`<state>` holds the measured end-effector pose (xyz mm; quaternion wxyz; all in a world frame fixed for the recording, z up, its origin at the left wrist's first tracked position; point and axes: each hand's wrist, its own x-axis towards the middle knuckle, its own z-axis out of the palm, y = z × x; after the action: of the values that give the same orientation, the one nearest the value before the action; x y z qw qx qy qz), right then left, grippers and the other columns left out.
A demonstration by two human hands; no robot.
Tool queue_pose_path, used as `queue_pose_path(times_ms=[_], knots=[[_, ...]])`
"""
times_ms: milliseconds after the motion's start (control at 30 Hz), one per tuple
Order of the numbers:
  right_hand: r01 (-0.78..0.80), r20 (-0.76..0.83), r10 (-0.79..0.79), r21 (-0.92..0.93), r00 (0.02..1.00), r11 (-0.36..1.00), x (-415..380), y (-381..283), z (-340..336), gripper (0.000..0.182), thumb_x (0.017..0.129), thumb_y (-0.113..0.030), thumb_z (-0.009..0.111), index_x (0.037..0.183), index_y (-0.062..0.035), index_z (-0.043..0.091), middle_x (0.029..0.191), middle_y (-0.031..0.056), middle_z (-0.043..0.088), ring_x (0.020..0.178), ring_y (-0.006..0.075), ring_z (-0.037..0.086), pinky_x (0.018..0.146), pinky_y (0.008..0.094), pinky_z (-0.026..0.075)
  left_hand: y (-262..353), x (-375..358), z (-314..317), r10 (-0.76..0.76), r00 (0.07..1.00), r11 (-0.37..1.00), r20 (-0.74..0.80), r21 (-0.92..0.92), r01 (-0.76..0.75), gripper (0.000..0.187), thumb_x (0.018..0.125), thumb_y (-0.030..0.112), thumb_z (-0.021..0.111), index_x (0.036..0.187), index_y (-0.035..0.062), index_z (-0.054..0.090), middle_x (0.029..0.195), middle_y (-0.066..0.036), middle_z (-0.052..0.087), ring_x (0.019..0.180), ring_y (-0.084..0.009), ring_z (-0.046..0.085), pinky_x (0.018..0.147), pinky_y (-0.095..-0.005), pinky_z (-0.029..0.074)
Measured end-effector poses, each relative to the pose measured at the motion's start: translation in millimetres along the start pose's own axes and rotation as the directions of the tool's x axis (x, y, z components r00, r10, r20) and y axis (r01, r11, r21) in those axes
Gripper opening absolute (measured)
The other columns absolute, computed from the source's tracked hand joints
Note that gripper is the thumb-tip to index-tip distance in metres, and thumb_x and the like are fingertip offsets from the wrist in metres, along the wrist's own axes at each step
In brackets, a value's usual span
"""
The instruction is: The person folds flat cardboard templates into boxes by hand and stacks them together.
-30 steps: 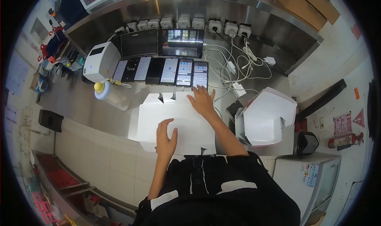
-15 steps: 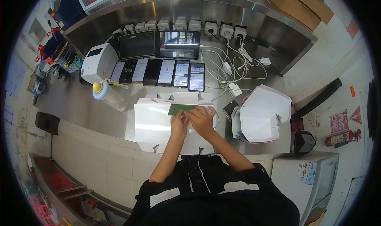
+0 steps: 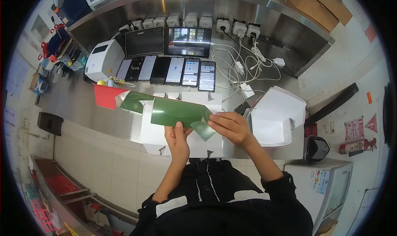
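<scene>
A long printed cardboard piece (image 3: 173,111), green with a red end toward the left, is unfolded and held up over the counter. My left hand (image 3: 177,138) pinches its lower edge near the middle, thumb on the green face. The fingers of my right hand (image 3: 230,127) are closed on its right end, where a pointed flap hangs down. Beneath it lies a flat white box blank (image 3: 151,138) with cut notches and tabs, partly hidden by the green card. To my right stands a folded white cardboard box (image 3: 269,118), open at the top.
Several phones (image 3: 174,70) lie in a row behind the blank, below two tablets (image 3: 188,41). White chargers and tangled cables (image 3: 244,64) spread at the back right. A white label printer (image 3: 105,61) stands at the left, near a bottle mostly hidden by the red end.
The green card has opened out from a small folded shape into a long strip reaching left. My hands have moved apart, the right one outward to the right.
</scene>
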<state>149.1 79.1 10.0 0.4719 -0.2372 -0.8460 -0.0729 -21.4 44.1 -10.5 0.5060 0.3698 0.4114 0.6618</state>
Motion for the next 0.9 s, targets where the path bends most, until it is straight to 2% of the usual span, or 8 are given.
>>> queue_pose_path(times_ms=[100, 267, 400, 467, 600, 667, 733, 900], knots=[[0.063, -0.03, -0.064, -0.048, 0.997, 0.997, 0.0, -4.6, -1.0, 0.026, 0.064, -0.001, 0.058, 0.089, -0.0025, 0.065, 0.095, 0.0068, 0.063, 0.085, 0.0215, 0.059, 0.068, 0.0288, 0.05, 2.6, -11.0, 17.6, 0.021, 0.999, 0.99, 0.036, -0.139, -0.016, 0.027, 0.094, 0.013, 0.037, 0.117, -0.0001, 0.037, 0.11, -0.011, 0.05, 0.094, -0.0164, 0.055, 0.079, -0.028, 0.047], [-0.329, -0.209, 0.319, -0.013, 0.924, 0.944, 8.7, -36.0, 31.8, 0.032, 0.061, 0.006, 0.058, 0.091, -0.0012, 0.065, 0.091, 0.0089, 0.063, 0.081, 0.0237, 0.057, 0.07, 0.0304, 0.048, -17.3, -12.8, 18.6, 0.057, 0.998, 0.997, 0.025, -0.057, -0.055, 0.035, 0.093, 0.015, 0.038, 0.125, 0.0015, 0.031, 0.115, -0.013, 0.048, 0.103, -0.0196, 0.053, 0.082, -0.0331, 0.048], [-0.381, -0.179, 0.382, 0.039, 0.907, 0.924, 8.3, -46.7, 32.4, 0.027, 0.066, 0.007, 0.056, 0.091, -0.0016, 0.065, 0.091, 0.0089, 0.063, 0.08, 0.0244, 0.058, 0.071, 0.0301, 0.046, 10.5, -14.3, 14.4, 0.022, 0.991, 0.988, 0.134, -0.155, -0.001, 0.037, 0.092, 0.009, 0.038, 0.127, -0.0001, 0.028, 0.117, -0.015, 0.047, 0.106, -0.0198, 0.05, 0.087, -0.0339, 0.045], [-0.34, -0.063, 0.348, 0.104, 0.936, 0.935, 8.8, -45.0, 11.7, 0.026, 0.068, 0.002, 0.059, 0.093, -0.0022, 0.065, 0.093, 0.0088, 0.063, 0.082, 0.0227, 0.058, 0.072, 0.0302, 0.046, 19.7, -14.4, 10.0, 0.085, 0.986, 0.968, 0.142, 0.221, -0.115, 0.036, 0.091, 0.003, 0.039, 0.126, -0.0022, 0.03, 0.106, -0.012, 0.053, 0.09, -0.015, 0.053, 0.077, -0.0277, 0.044], [-0.359, 0.095, 0.346, 0.219, 0.933, 0.907, 27.9, -44.8, -22.6, 0.034, 0.07, -0.008, 0.065, 0.103, -0.0031, 0.061, 0.103, 0.012, 0.059, 0.085, 0.0227, 0.058, 0.075, 0.0318, 0.046, 67.7, -13.1, -14.1, -0.157, 0.958, 0.951, 0.239, 0.297, 0.082, 0.032, 0.091, 0.003, 0.039, 0.123, 0.0016, 0.034, 0.095, -0.008, 0.056, 0.082, -0.0096, 0.05, 0.068, -0.0229, 0.041], [-0.634, 0.059, 0.645, 0.275, 0.762, 0.723, 55.1, -54.0, -28.7, 0.038, 0.073, -0.011, 0.063, 0.11, -0.0029, 0.056, 0.115, 0.0154, 0.051, 0.091, 0.0289, 0.057, 0.075, 0.0349, 0.045, 86.2, -11.3, -21.3, -0.153, 0.962, 0.949, 0.227, 0.307, 0.078, 0.026, 0.091, 0.005, 0.038, 0.118, 0.002, 0.039, 0.089, -0.006, 0.056, 0.077, -0.008, 0.049, 0.065, -0.0218, 0.04], [-0.636, 0.003, 0.65, 0.208, 0.76, 0.743, 50.9, -48.1, -17.1, 0.038, 0.078, -0.013, 0.059, 0.114, -0.0018, 0.052, 0.122, 0.0162, 0.045, 0.096, 0.0337, 0.054, 0.076, 0.0367, 0.045, 91.8, -6.6, -27.9, -0.146, 0.966, 0.946, 0.213, 0.316, 0.073, 0.022, 0.092, 0.006, 0.037, 0.112, 0.0024, 0.045, 0.082, -0.004, 0.056, 0.072, -0.0064, 0.048, 0.061, -0.0206, 0.038], [-0.879, 0.288, 0.831, 0.187, 0.476, 0.438, 36.2, -49.7, -8.4, 0.027, 0.08, -0.013, 0.059, 0.102, 0.0011, 0.055, 0.107, 0.018, 0.049, 0.093, 0.0334, 0.054, 0.076, 0.0377, 0.044, 83.9, 10.5, -27.4, -0.003, 0.982, 0.707, 0.188, 0.695, -0.131, 0.015, 0.089, 0.01, 0.043, 0.093, 0.0028, 0.056, 0.056, -0.003, 0.044, 0.053, -0.0059, 0.038, 0.049, -0.0233, 0.032]])
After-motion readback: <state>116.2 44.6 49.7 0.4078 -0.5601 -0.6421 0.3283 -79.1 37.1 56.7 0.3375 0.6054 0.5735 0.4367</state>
